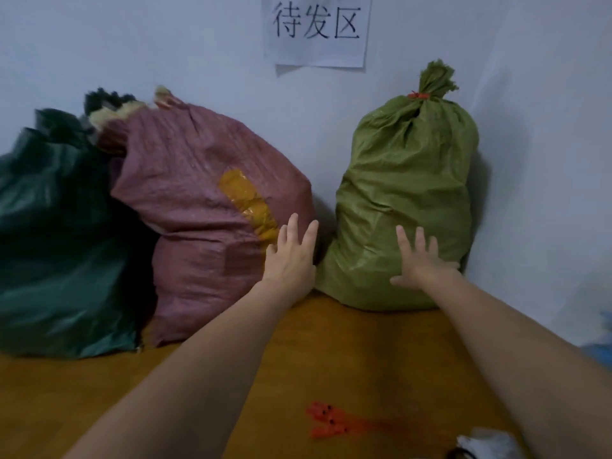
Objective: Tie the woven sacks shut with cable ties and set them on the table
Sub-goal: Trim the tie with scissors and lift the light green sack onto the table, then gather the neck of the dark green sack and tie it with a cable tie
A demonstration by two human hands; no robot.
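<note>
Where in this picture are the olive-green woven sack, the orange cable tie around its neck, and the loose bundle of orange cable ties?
olive-green woven sack (407, 193): head view, middle of its front.
orange cable tie (418, 94): head view, band at the neck.
bundle of orange cable ties (328, 420): head view, the heads.

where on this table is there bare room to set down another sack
The front of the table is bare between the forearms, bordered behind by the green sack and in front by the orange cable ties. The front left, before the dark green sack, is bare too. The back along the wall is crowded with sacks, including the red sack.
</note>
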